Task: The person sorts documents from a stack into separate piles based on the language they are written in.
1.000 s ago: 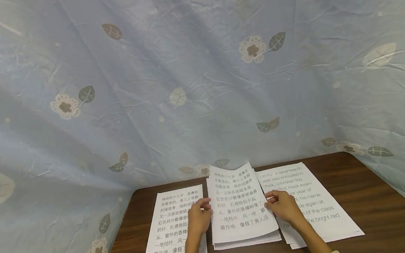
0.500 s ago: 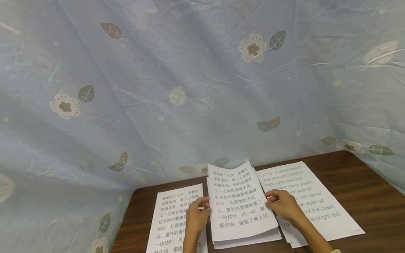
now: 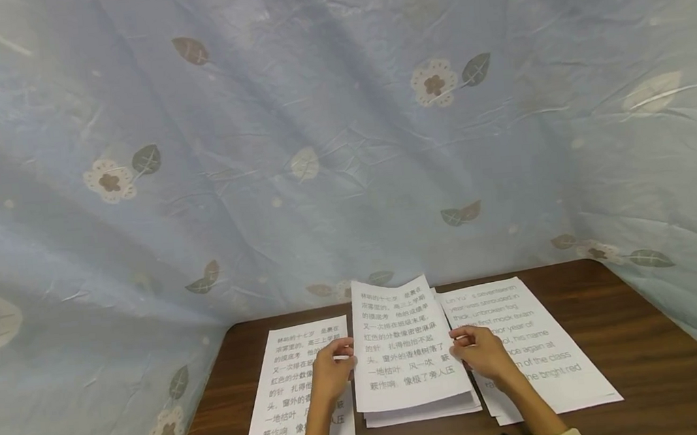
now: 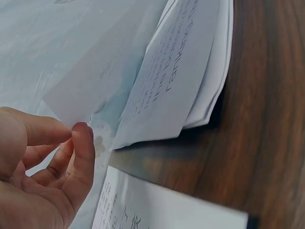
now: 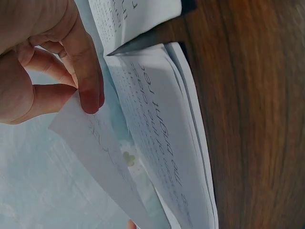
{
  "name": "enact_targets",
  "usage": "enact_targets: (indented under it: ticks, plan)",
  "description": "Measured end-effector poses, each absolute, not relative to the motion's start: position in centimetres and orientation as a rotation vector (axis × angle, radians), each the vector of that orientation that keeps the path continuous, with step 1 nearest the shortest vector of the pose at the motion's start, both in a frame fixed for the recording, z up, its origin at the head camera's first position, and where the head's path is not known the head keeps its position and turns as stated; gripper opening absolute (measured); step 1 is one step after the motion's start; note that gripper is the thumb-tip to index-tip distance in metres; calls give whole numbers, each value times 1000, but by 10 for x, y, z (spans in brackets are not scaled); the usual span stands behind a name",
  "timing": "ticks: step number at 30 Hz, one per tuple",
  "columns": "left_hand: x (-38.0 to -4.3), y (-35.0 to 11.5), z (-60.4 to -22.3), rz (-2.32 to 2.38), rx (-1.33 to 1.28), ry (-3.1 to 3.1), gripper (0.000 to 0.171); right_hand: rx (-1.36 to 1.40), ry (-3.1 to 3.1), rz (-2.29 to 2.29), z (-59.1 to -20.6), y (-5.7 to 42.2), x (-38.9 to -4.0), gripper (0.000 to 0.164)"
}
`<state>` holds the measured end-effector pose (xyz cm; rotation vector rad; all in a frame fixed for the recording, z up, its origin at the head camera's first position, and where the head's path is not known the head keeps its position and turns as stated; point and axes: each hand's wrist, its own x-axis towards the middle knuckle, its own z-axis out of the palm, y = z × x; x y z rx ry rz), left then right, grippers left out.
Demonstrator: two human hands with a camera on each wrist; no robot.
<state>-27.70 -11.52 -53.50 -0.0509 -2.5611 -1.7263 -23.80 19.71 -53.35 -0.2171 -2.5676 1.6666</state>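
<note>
Both hands hold one sheet of paper (image 3: pixel 402 350) with printed Chinese text, raised over the middle paper stack (image 3: pixel 422 414). My left hand (image 3: pixel 334 369) pinches its left edge between thumb and fingers; the sheet's held corner (image 4: pixel 71 100) shows in the left wrist view. On the opposite edge my right hand (image 3: pixel 480 352) pinches the sheet, seen close up in the right wrist view with the paper (image 5: pixel 97 148) under the fingertips. The sheet bows slightly, its far edge dipping at the middle. English print shows on the top of the middle stack (image 4: pixel 181 71) below.
To the left lies another sheet (image 3: pixel 285 386) with Chinese text, partly behind my left forearm. A stack with English text (image 3: pixel 555 344) lies on the right, partly under my right arm. The dark wooden table (image 3: pixel 639 317) meets a patterned blue cloth (image 3: pixel 342 143) at the back.
The held sheet has shifted slightly left and up, with both hands moving along. More of the stack beneath shows along its right and near edges.
</note>
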Motion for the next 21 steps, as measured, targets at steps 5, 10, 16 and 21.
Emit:
enact_targets:
  ticks: [5,10,16,21]
  plan:
    - [-277,-126,-536,-1725,-29,-2566,38,-215,-2540,1722,-534,187,-238,33]
    - [-274,-140,-538,-1727,-14,-2559,38,-191,-2517,1767,-533,174,-239,32]
    - [-271,-161,-540,-1675,-9,-2583,39,-182,-2516,1807,-534,155,-240,32]
    - [-269,-181,-540,-1658,29,-2595,39,-161,-2529,1841,-539,138,-241,32]
